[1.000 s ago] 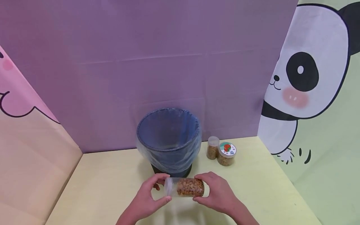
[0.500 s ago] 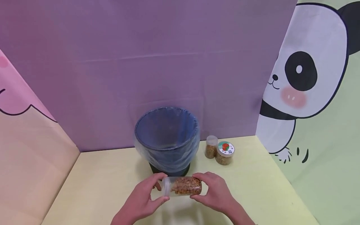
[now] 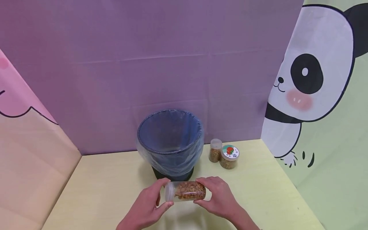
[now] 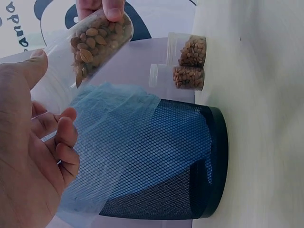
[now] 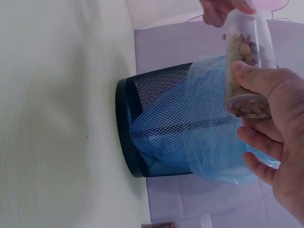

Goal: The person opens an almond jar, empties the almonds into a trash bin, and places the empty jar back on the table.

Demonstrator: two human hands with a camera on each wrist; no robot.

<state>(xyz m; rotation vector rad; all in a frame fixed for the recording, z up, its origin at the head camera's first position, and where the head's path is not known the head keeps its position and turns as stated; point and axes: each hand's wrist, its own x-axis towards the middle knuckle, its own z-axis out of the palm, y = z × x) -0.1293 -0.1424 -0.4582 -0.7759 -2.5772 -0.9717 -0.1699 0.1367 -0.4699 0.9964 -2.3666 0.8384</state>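
Note:
A clear plastic jar [image 3: 189,191] partly filled with brown almonds [image 4: 92,45] lies sideways in the air between both hands, low in front of the bin. My left hand [image 3: 146,202] pinches its pale lid [image 3: 169,191], thumb below and a finger above in the head view. At the other end, my right hand [image 3: 219,195] holds the jar's base between thumb and fingers. The right wrist view shows that thumb [image 5: 254,78] lying along the jar's side. In the left wrist view, the lower fingers of the left hand curl beneath the lid without reaching the jar.
Behind the hands stands a dark mesh bin [image 4: 180,166] with a translucent blue liner [image 3: 172,161] folded over its rim. To its right on the table [image 3: 100,191] are a narrow jar [image 3: 215,150] and a wider jar [image 3: 229,161] with a printed lid, both holding brown pieces.
The head view has shifted slightly. The almonds have spread a little toward the lid, and the left hand's fingers have shifted around the lid. The jar stays held between both hands.

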